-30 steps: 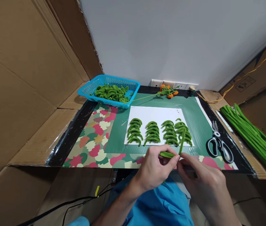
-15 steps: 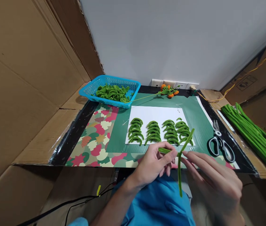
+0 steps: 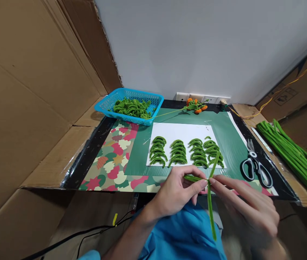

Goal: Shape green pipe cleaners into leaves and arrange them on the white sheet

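Going L to R: blue basket (image 3: 123, 116) sits back left w/ a heap of green fuzzy pieces (image 3: 133, 108) inside, prob parked there to free up the middle. Then four columns of curved green pieces (image 3: 178, 151) on a white sheet (image 3: 180, 130), lined up neat, I'd guess so they're easy to count. L hand (image 3: 186, 187) pinches the green strips (image 3: 211, 206) btwn thumb and finger right over the bench's front edge, one bit poking back twd the palm. Another length crosses at the fingertips, one end up, the other hanging in front of the blue clothes (image 3: 188, 234). R hand (image 3: 244, 204) has its fingertips pinched on that crossing too, afaict, imo to steady it. Scissors (image 3: 253, 164) lie handles-first twd the person, handy for a grab. Far right, a bundle of long green stems (image 3: 291, 159).

Surface/room: cardboard (image 3: 34, 90) on the left, then the black bench (image 3: 89, 155), camo-ish patterned paper (image 3: 112, 159), green mat (image 3: 138, 151) under the sheet. Grey wall (image 3: 183, 47) behind, w/ orange flowers (image 3: 193, 104) near the sockets (image 3: 210, 99).
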Available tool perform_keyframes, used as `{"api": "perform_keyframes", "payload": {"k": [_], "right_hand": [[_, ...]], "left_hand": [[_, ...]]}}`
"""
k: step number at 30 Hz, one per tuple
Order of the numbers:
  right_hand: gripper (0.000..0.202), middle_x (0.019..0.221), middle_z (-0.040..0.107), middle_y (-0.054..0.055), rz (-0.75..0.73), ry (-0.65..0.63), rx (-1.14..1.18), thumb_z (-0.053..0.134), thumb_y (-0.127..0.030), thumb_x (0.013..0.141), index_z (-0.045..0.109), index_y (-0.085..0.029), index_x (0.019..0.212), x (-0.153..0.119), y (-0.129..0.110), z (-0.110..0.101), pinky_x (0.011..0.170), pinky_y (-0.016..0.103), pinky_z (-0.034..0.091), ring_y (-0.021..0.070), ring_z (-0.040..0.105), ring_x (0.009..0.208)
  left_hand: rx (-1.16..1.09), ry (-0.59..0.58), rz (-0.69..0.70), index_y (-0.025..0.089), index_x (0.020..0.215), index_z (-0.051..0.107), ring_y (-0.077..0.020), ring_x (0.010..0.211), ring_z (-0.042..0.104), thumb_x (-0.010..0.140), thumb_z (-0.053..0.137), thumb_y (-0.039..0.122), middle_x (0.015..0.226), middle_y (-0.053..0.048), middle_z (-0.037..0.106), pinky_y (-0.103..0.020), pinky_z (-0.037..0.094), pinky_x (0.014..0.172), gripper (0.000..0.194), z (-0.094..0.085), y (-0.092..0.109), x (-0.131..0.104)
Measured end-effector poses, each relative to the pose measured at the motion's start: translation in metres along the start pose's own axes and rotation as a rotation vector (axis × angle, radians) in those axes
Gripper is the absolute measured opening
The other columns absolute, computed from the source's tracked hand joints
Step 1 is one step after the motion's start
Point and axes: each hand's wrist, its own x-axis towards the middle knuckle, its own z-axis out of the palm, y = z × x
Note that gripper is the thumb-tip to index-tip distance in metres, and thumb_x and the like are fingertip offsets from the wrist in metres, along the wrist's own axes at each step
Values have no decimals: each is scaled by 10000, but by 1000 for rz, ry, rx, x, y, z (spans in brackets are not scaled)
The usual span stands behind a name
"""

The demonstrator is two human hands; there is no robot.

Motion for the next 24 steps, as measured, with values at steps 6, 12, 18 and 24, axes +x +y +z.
{"api": "perform_keyframes", "payload": {"k": [6,12,18,24], "right_hand": [[601,1183,755,103,-43,18,17,724,61,877,702,-186,1425,-5,-2,-8,883,344,628,237,756,1047],[534,1272,736,97,29,164,-1,666,81,904,738,-177,1366,-18,-11,-7,953,313,620,209,755,1054],[247,1079,748,91,184,123,180,632,7,957,744,-153,1109,-13,-21,-7,872,245,627,187,758,969],[262,638,569,2,754,-33,820,700,-337,1004,674,-132,843,-16,-23,-3,452,162,451,88,533,489]], "left_hand": [[108,-72,64,131,985,722,-97,539,609,953,748,410,732,-17,643,-201,512,533,281,1,9,-3],[383,-30,357,121,884,811,-155,714,686,942,730,266,809,-92,754,-231,525,631,176,11,17,-7],[618,-111,606,108,937,808,-163,738,705,997,620,196,884,-120,785,-253,542,660,216,14,18,-9],[1126,-327,1002,124,954,735,-175,641,620,999,477,109,736,-89,697,-324,484,605,262,4,14,-1]]}}
